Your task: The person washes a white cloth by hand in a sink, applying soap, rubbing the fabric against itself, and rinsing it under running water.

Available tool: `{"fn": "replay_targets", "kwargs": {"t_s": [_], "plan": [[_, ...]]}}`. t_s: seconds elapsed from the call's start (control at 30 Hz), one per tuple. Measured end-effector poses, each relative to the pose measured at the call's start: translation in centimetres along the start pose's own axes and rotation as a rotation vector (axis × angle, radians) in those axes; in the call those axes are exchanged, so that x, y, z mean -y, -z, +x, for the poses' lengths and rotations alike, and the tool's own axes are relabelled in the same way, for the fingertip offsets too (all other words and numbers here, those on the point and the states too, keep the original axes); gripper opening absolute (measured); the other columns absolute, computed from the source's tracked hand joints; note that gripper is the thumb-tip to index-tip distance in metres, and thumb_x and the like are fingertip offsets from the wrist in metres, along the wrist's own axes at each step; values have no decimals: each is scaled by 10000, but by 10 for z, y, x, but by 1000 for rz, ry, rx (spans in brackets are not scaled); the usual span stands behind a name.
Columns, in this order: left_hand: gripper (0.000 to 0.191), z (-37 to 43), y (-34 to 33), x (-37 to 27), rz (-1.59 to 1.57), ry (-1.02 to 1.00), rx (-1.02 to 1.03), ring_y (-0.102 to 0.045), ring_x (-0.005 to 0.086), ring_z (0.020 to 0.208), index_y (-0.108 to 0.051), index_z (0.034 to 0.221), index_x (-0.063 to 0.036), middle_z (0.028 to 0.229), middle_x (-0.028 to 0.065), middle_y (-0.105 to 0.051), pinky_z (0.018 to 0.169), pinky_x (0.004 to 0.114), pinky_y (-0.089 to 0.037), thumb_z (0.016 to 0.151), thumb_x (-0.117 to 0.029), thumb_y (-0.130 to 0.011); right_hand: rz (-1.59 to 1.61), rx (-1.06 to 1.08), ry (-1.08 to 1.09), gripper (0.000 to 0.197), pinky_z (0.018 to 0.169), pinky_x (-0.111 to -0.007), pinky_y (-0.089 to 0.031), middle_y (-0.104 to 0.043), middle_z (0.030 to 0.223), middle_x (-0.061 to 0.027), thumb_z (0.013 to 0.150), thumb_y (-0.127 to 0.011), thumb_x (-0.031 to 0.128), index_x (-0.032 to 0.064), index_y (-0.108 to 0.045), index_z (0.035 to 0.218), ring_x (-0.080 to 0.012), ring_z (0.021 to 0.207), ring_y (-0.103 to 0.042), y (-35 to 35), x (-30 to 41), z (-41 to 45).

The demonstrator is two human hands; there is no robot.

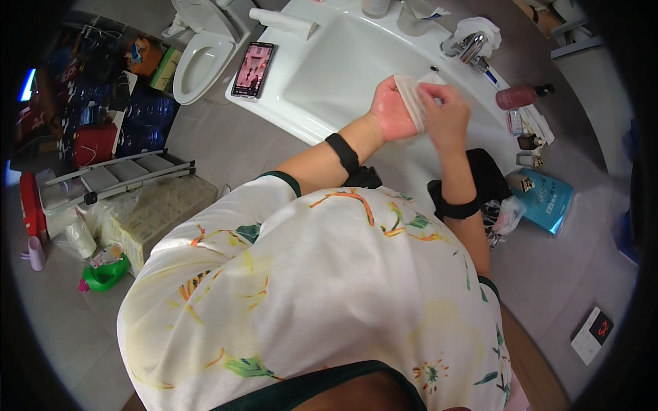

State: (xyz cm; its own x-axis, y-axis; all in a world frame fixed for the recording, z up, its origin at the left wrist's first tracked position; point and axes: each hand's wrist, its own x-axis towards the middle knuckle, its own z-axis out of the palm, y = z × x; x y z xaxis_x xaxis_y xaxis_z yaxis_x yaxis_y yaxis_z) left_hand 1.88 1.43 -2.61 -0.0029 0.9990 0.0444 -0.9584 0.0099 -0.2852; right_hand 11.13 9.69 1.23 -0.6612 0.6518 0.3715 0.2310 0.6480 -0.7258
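Note:
Over the washbasin (339, 67), both of my hands are raised close together. My left hand (393, 113) is turned palm up, and a pale, thin cloth or garment (409, 103) lies across its fingers, which are mostly hidden. At the cloth's right side, my right hand (446, 115) pinches its edge with bent fingers. Black bands go round both forearms. Behind the hands stands a chrome faucet (472, 47) with a white cloth draped over it.
A smartphone (254, 70) and a rolled white cloth (284, 23) lie on the basin's left rim. A pink pump bottle (523, 96) and small bottles line the right side. The toilet (199, 69) stands left, above a folded stepladder (118, 177).

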Motion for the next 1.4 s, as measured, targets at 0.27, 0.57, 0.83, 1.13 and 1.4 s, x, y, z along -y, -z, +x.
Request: {"fn": "replay_targets", "kwargs": {"t_s": [0.27, 0.57, 0.83, 1.13, 1.4], "plan": [[483, -4, -28, 9, 166, -50, -179, -526, 293, 1063, -529, 1129, -19, 1137, 146, -564, 974, 409, -373, 843, -365, -351, 513, -212, -489, 108, 581, -292, -457, -610, 806, -51, 807, -636, 130, 32, -636, 852, -124, 626, -531, -4, -42, 26], [463, -1, 10, 2, 46, 127, 154, -504, 258, 1105, -532, 1145, -38, 1219, 104, -531, 976, 392, -364, 877, -360, -335, 195, 61, -369, 232, 979, -405, -317, -599, 1011, -143, 829, -438, 106, 48, -616, 966, -309, 1051, -510, -23, -39, 31], [465, -4, 17, -9, 168, 93, 191, -457, 237, 1180, -522, 1197, -87, 1263, 77, -513, 1027, 370, -307, 872, -367, -342, 4, 186, -116, 349, 1025, -439, -295, -511, 1239, -181, 894, -404, 192, 38, -528, 1182, -349, 1194, -424, -34, -28, 21], [512, -8, -4, -9, 40, -9, 39, -422, 236, 1213, -478, 1235, -62, 1299, 77, -478, 1051, 391, -274, 880, -397, -323, -131, 176, 128, 336, 1056, -488, -230, -500, 1270, -168, 904, -400, 175, 14, -545, 1160, -351, 1237, -397, -40, -9, -1], [532, -6, 9, -9, -23, 76, 150, -403, 271, 1230, -455, 1253, -58, 1315, 99, -458, 1069, 407, -250, 881, -420, -335, -218, 94, 236, 407, 1065, -469, -220, -423, 1335, -203, 910, -392, 190, -3, -465, 1261, -360, 1265, -356, -49, -20, -15]]}}
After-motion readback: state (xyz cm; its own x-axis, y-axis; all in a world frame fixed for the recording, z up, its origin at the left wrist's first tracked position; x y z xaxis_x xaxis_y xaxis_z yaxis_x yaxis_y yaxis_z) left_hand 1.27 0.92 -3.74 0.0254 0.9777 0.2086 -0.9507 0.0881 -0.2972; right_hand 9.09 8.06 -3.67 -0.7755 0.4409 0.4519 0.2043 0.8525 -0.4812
